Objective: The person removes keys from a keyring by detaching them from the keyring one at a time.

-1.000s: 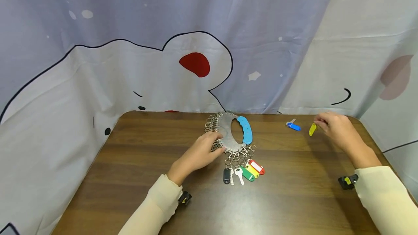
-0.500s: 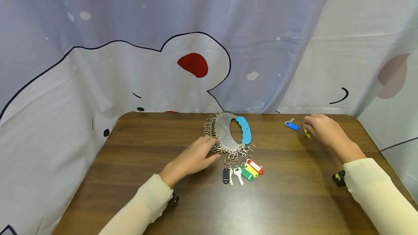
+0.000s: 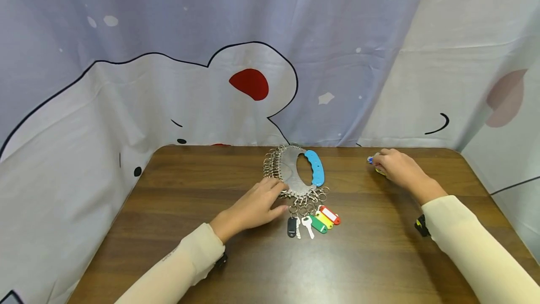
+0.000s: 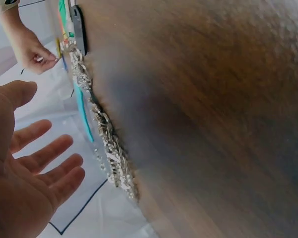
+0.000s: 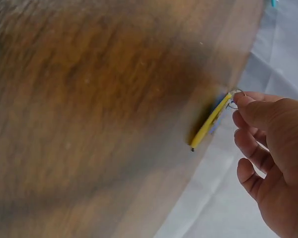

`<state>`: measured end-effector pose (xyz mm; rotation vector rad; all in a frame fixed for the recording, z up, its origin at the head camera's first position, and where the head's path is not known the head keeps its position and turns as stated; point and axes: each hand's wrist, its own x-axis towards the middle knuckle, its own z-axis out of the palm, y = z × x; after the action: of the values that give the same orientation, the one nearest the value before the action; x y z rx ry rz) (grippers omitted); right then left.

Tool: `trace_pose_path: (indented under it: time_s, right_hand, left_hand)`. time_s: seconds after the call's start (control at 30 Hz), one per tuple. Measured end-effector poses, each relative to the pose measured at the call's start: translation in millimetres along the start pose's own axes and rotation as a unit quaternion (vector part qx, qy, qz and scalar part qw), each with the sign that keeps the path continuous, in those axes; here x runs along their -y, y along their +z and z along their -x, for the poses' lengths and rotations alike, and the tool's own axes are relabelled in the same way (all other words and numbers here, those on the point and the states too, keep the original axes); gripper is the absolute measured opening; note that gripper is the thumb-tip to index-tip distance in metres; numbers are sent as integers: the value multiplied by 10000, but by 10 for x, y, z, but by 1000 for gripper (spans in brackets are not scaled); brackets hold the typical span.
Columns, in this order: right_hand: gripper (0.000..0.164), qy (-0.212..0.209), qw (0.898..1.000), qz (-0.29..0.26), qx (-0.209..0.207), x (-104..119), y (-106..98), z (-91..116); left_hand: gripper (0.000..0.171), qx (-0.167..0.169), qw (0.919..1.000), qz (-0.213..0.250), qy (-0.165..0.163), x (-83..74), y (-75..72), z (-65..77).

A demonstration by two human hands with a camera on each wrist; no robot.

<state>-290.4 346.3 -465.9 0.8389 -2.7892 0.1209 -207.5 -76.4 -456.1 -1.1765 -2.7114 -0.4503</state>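
My right hand pinches the thin metal ring of a yellow key tag between thumb and fingertips, and the tag hangs down from it. Just behind that tag lies a blue key tag, mostly hidden by the hand in the head view. A flat metal key holder with a light blue handle lies at the table's back middle, its edge lined with several snap hooks. My left hand is beside its lower left edge, fingers relaxed and holding nothing; whether they touch the hooks I cannot tell.
From the holder's lower hooks hang a black tag, a silver key, a green tag, another yellow tag and a red tag. A printed curtain hangs behind the wooden table.
My right hand has moved left with the yellow key tag, from right of the blue tag to over it. The left hand has shifted only slightly, and the key holder lies where it was.
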Motion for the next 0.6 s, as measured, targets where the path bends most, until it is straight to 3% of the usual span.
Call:
trace_pose_path:
  time_s: [0.17,0.3,0.43,0.6]
  right_hand:
    - [12,-92,9999,68,-5,6,72,-8]
    - [10,-237,9992,115,-299,85,70,-23]
    - [8,-368,9977,-121,-549,285,32,-66]
    - [7,-521,9947,-725,-509,650,2,-154]
  left_hand:
    - [43,-13,9999,-48,125,7,65,-32]
    - [42,-70,9999,3,104,20,77,-58]
    - [40,-52,9999,87,13,36,77,-84]
    - [37,-16,9997,159,-164,64,71,-129]
